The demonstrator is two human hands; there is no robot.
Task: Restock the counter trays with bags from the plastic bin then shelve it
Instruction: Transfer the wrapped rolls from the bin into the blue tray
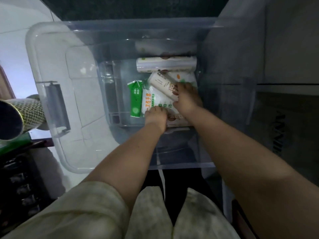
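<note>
Pale floor tiles (15,23) show at the upper left, and on the floor stands the clear plastic bin (138,25), seen from straight above. Its clear lid (51,54), with a grey latch (57,107), lies off the bin, against its left side.

Both bare forearms reach down into the bin. The right grip (187,99) has its fingers curled round the near end of a white roll of bags (163,82) with brown print, which lies slanted across the other packs. The left grip (156,116) has its fingers bent onto the near end of a white packet (148,99) with orange characters; whether it pinches the packet or only presses it cannot be told.

Just left of that packet, touching it, lies a green packet (135,99). Under the slanted roll sits a flat white pack (188,77) with small green and orange marks, and behind it a second roll (166,64) lies crosswise near the far wall. All of these crowd the right half of the bin floor.

Outside the bin, a tube with a green mesh pattern (27,111) pokes in from the left, close to the lid's latch, above a dark crate (20,183). On the right stands a dim cardboard box (278,133) with printed lettering. Pale trousers (86,213) fill the bottom edge.
</note>
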